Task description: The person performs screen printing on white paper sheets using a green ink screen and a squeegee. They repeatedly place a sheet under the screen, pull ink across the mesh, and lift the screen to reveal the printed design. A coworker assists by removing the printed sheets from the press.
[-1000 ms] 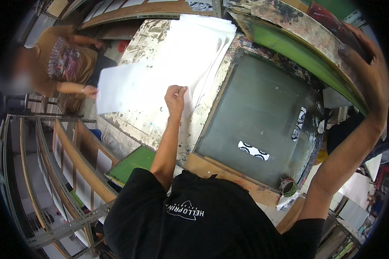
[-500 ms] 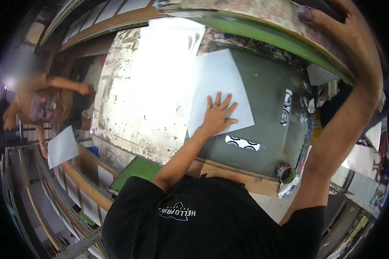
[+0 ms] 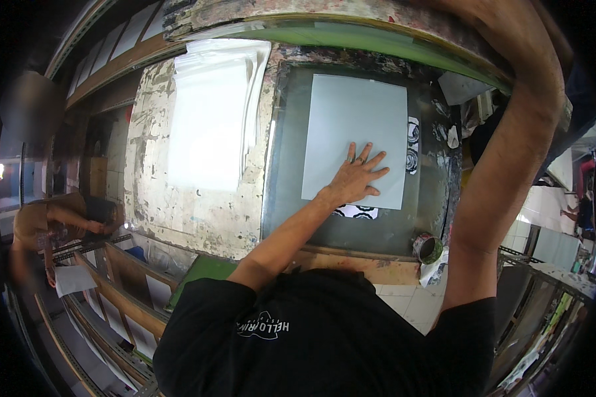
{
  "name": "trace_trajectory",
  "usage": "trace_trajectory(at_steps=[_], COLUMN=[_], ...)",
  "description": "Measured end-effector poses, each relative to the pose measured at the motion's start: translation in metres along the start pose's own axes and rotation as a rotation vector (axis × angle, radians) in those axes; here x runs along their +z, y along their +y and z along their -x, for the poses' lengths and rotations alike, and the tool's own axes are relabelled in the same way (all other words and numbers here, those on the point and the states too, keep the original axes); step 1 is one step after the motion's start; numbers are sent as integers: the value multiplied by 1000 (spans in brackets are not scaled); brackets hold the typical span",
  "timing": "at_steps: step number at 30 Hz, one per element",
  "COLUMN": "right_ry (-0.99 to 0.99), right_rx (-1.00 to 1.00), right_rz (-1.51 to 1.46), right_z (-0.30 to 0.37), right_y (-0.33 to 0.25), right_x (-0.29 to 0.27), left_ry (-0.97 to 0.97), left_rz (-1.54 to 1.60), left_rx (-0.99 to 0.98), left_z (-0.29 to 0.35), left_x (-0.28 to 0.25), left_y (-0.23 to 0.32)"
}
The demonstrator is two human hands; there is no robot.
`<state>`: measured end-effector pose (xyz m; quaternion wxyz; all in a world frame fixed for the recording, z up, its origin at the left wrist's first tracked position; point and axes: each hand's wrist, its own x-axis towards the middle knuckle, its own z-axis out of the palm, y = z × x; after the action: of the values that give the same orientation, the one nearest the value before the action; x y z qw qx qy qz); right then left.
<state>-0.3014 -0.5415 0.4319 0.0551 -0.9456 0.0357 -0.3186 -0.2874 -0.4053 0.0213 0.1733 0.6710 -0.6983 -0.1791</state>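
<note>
My left hand [image 3: 359, 175] lies flat with fingers spread on a pale sheet of paper [image 3: 354, 109], pressing it onto a dark green board [image 3: 288, 126]. A black-and-white patterned strip [image 3: 412, 147] shows along the sheet's right edge. Another such strip [image 3: 363, 212] peeks out beneath its lower edge, partly covered. Over the far side of the board a printing screen [image 3: 351, 34] with green mesh is tilted up. My right hand [image 3: 477, 8] is at its upper right edge, gripping the frame; its fingertips are cut off by the picture's rim.
A stack of white paper [image 3: 208, 132] lies on the stained table [image 3: 149, 165] to the left. A small tin [image 3: 427, 247] stands at the board's lower right corner. Drying racks [image 3: 136, 311] fill the lower left, where a co-worker [image 3: 63, 218] handles a white sheet [image 3: 75, 280].
My left hand has slid the paper right and straightened it on the board, against the right strip and over part of the lower one. The screen stays raised. The co-worker's sheet has moved lower.
</note>
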Motion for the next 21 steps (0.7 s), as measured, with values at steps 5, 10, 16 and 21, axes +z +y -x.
trace_trajectory(at_steps=[5,10,16,21], right_ry=[-24,-21,-89,-146], right_rx=[116,73,112,64], right_rz=[19,-64,-41,-101], right_z=[1,2,9,68], right_y=[5,13,-21,4], right_x=[1,1,-3,11], left_ry=[5,10,263,1117], left_rz=[16,11,122,1062], left_rx=[14,14,70,-78], left_z=[5,5,20,80], left_x=[3,4,-26,-131], left_y=[4,7,3,37])
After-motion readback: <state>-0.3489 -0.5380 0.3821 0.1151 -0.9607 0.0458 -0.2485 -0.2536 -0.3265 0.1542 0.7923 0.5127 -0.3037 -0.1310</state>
